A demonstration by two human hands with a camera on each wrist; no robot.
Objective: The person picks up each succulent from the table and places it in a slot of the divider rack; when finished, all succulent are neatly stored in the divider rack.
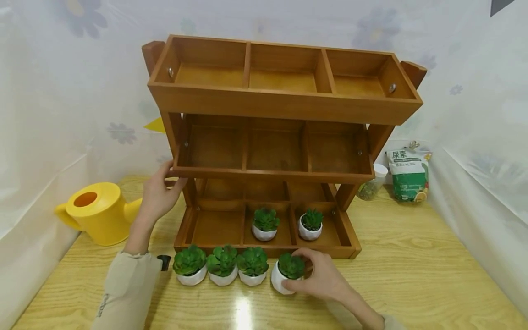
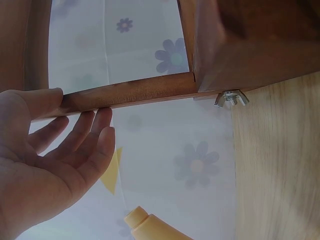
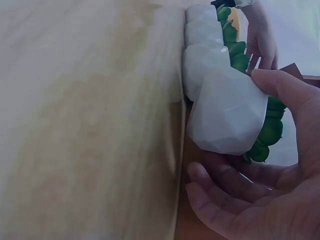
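A brown wooden tiered plant stand point(image 1: 268, 103) with divided trays stands in the head view. At its left side my left hand point(image 1: 162, 195) pinches a wooden bar point(image 2: 145, 91), thumb above and fingers below. In front of the stand, my right hand point(image 1: 323, 277) grips a potted succulent point(image 1: 280, 277) with a white faceted pot point(image 3: 229, 112), tilted toward the hand. To its left, a row of three similar succulents point(image 1: 222, 266) stands close together. Two more, a leafy succulent point(image 1: 265, 222) and a spikier succulent point(image 1: 310, 224), sit in the lowest tray's middle and right compartments.
A yellow watering can point(image 1: 101, 213) stands left of the stand, beside my left forearm. Behind the stand's right side are a clear jar with a white lid point(image 1: 373, 182) and a clipped green-and-white bag point(image 1: 409, 176). Floral sheeting point(image 1: 466, 114) hangs around the wooden table point(image 1: 412, 275).
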